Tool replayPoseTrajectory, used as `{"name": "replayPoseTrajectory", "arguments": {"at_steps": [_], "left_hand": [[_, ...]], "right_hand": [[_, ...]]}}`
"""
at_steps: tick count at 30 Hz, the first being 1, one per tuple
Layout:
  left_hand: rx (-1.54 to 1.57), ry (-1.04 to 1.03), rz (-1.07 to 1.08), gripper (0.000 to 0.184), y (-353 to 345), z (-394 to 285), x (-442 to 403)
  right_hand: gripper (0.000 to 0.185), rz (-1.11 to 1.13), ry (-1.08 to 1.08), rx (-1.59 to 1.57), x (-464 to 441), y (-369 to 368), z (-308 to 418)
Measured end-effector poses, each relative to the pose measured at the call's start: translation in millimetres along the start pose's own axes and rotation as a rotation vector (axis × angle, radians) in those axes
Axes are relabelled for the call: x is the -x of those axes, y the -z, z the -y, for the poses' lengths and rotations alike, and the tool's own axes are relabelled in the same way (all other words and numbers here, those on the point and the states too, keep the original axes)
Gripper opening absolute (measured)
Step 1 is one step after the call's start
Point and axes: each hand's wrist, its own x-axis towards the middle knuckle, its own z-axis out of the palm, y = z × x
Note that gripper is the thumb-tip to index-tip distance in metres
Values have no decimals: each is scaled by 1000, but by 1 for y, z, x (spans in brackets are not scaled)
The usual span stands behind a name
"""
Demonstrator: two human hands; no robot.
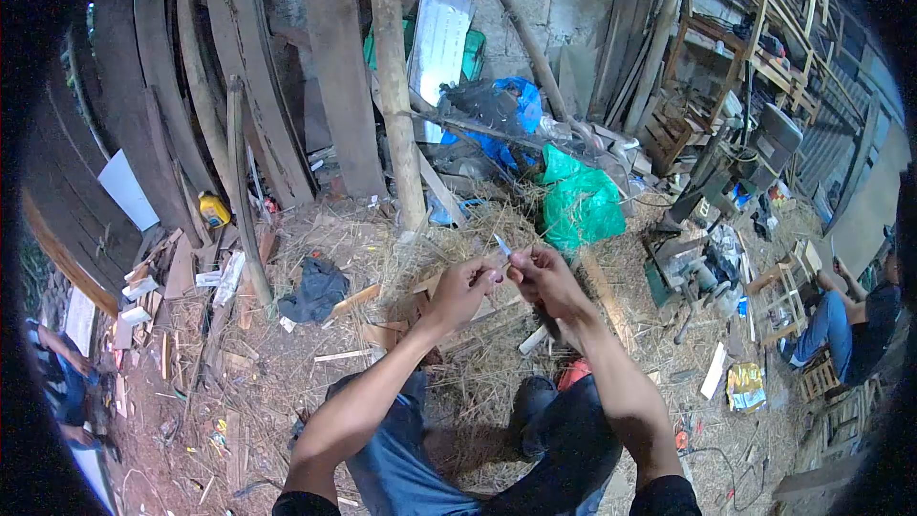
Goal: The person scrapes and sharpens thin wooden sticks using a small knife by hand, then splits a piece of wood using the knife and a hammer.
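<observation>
Above the straw-littered floor [363, 229], clamped a small pale pointed piece [502, 246] in the right-hand grip [546, 279], angled upward; pinched the left-hand grip [460, 291] together just beside it, without clearly showing any contents. Looked light, stiff, possibly sharp; seemed best taken low, clear of the tip.

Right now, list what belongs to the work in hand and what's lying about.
Job in hand, apparently:
small pale pointed piece, in the right hand;
left hand, beside it.

Lying about:
green sack;
yellow container;
dark cloth;
gold-coloured packet.
</observation>
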Motion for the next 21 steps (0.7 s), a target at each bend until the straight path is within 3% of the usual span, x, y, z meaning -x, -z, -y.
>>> {"name": "replayPoseTrajectory", "arguments": {"at_steps": [2, 9, 12, 17, 21], "left_hand": [[-184, -50, -18, 14, 1, -1, 1], [-163, 6, 4, 14, -1, 4, 0], [-101, -121, -16, 14, 1, 9, 4], [-150, -3, 37, 15, 6, 9, 5], [-98, 56, 45, 17, 8, -3, 3]], "right_hand": [[16, 45, -20, 5, -7, 12, -4], [17, -38, -12, 119, -9, 21, 3], [18, -145, -12, 47, -6, 37, 17], [17, -176, -16, 48, -3, 34, 10], [16, -53, 78, 63, 0, 20, -1]]}}
